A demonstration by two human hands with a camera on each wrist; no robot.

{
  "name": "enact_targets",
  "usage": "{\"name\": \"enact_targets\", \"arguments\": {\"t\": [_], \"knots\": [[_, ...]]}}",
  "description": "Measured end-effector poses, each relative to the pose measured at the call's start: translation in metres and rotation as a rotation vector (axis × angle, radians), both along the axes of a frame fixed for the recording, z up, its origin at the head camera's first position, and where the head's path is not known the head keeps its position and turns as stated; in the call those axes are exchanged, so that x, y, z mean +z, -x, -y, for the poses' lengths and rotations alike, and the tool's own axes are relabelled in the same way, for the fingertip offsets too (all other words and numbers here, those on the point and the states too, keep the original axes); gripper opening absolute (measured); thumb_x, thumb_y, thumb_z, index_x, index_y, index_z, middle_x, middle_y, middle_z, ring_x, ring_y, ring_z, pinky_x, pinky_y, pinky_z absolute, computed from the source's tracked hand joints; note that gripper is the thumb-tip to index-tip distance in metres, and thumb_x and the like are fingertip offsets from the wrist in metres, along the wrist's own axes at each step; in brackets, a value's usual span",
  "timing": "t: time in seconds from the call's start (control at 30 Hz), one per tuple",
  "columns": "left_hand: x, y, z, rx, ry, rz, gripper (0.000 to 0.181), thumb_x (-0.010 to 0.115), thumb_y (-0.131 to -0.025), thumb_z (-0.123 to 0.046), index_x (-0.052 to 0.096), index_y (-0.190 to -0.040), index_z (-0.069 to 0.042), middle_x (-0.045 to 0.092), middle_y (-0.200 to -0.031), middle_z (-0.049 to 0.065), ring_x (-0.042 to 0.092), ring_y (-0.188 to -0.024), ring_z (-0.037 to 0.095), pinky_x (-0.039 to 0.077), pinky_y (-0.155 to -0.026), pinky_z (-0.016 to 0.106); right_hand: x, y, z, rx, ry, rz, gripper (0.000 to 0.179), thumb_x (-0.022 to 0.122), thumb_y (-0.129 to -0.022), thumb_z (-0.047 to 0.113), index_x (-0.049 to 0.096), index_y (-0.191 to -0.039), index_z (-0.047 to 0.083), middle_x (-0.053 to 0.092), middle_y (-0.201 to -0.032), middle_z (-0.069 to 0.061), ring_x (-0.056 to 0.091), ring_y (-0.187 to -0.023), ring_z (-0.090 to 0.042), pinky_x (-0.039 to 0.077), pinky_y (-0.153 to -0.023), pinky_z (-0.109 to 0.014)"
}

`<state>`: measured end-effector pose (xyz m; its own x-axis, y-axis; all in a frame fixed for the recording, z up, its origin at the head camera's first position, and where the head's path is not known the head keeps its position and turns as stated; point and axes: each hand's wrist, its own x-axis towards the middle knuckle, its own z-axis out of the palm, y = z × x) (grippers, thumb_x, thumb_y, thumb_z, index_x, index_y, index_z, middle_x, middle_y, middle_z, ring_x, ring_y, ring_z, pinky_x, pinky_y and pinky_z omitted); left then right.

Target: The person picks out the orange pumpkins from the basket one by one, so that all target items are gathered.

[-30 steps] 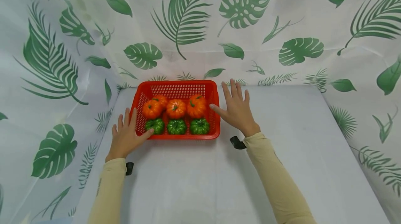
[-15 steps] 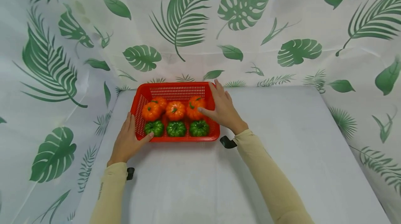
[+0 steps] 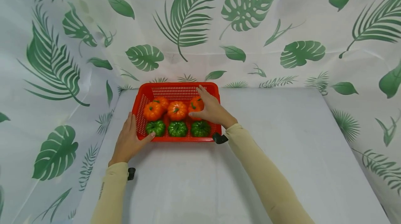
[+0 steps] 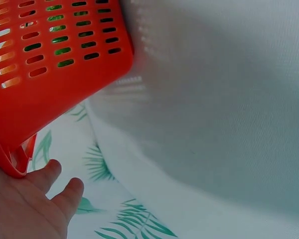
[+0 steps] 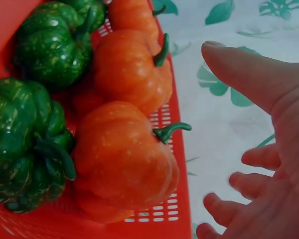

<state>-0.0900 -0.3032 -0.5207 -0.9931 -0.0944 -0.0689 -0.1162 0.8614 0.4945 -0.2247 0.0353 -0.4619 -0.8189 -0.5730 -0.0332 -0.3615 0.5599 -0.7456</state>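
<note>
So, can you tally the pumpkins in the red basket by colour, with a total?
Green pumpkins: 3
Orange pumpkins: at least 4; in the head view the right hand covers part of the right end of their group, so another could be hidden
Total: at least 7

The basket is red, pumpkins orange or flecked green, backdrop white with green leaves.
</note>
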Motion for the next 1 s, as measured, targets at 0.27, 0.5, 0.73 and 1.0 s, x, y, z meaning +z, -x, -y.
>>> {"name": "enact_targets", "arguments": {"t": [0.27, 0.5, 0.73, 1.0], "knots": [[-0.002, -0.001, 0.0, -0.018, -0.007, -0.019, 0.125, 0.067, -0.094, -0.072, 0.001, -0.17, 0.001, -0.002, -0.178, 0.019, 0.012, -0.16, 0.047, 0.019, -0.124, 0.068, -0.006, 0.004, 0.002, -0.004, 0.019, 0.064, 0.094, 0.085, -0.093, 0.03, 0.034, -0.166, 0.0, 0.038, -0.168, -0.017, 0.029, -0.155, -0.037, 0.033, -0.124, -0.055], [-0.001, -0.002, 0.0, -0.025, 0.002, -0.022, 0.123, 0.067, -0.095, -0.07, 0.002, -0.17, 0.003, -0.001, -0.178, 0.02, 0.013, -0.16, 0.048, 0.017, -0.125, 0.067, -0.018, 0.011, 0.007, 0.021, -0.079, 0.093, 0.089, 0.084, -0.093, 0.029, 0.04, -0.163, -0.001, 0.031, -0.17, -0.02, 0.026, -0.156, -0.038, 0.035, -0.123, -0.055], [-0.002, -0.002, 0.0, -0.02, 0.009, -0.019, 0.123, 0.066, -0.095, -0.07, 0.001, -0.17, 0.002, -0.001, -0.178, 0.021, 0.014, -0.159, 0.048, 0.017, -0.125, 0.068, -0.024, 0.016, 0.012, 0.058, -0.168, 0.092, 0.086, 0.085, -0.093, 0.024, 0.041, -0.164, 0.001, 0.03, -0.169, -0.022, 0.025, -0.155, -0.043, 0.034, -0.123, -0.057], [-0.002, -0.002, 0.0, -0.023, 0.002, -0.034, 0.123, 0.066, -0.095, -0.07, 0.001, -0.17, 0.002, -0.001, -0.178, 0.02, 0.016, -0.158, 0.049, 0.019, -0.124, 0.069, -0.022, 0.018, 0.012, 0.075, -0.215, 0.073, 0.084, 0.084, -0.092, 0.015, 0.042, -0.164, 0.004, 0.035, -0.166, -0.023, 0.032, -0.151, -0.044, 0.038, -0.12, -0.057]]}}
